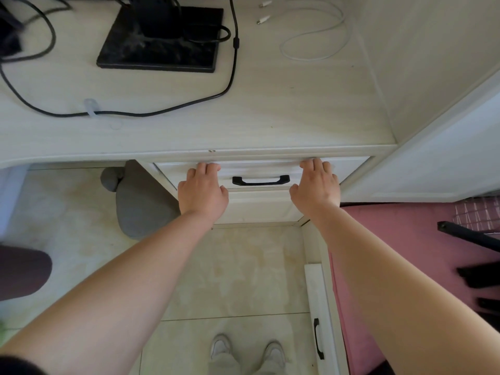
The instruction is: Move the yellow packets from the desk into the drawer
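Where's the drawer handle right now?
Head view, centre: the black handle sits on the drawer front just under the desk, between the left hand and the right hand, which lie flat on that front.

Soft, even daylight, faint shadows, no glare; wide-angle bending at the edges, slight blur at top left.

You have one view only: the wide-angle camera worn on your head. It stands above the desk (270,112) edge and looks forward and steeply down, at close range. The drawer (257,169) sits mid-frame, your forearms (130,272) fill the lower half, and your shoes (274,353) touch the bottom edge.
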